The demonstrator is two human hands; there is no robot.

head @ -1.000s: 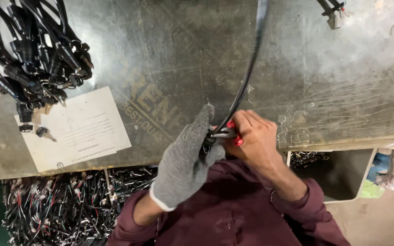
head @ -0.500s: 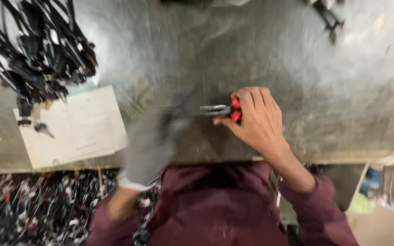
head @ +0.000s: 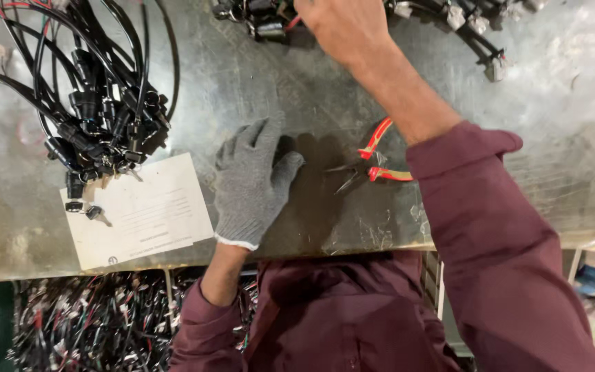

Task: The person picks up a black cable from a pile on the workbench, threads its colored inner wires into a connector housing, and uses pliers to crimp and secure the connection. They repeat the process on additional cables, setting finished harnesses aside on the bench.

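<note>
- Filling the upper left of the frame, a bundle of black cables (head: pixel 98 117) with connectors lies on the metal table (head: pixel 559 138).
- Just below it, at lower left, rests a white paper sheet (head: pixel 139 213).
- Left of centre, the gloved left hand (head: pixel 253 182) lies flat on the table, fingers spread, holding nothing.
- Right of centre, red-handled pliers (head: pixel 366 165) lie on the table, jaws apart, near the glove's thumb but untouched.
- At the top centre, the bare right hand (head: pixel 342 27) reaches to wire connectors (head: pixel 263 17) at the frame's upper edge; its fingers are cut off, so I cannot tell its grip.
</note>
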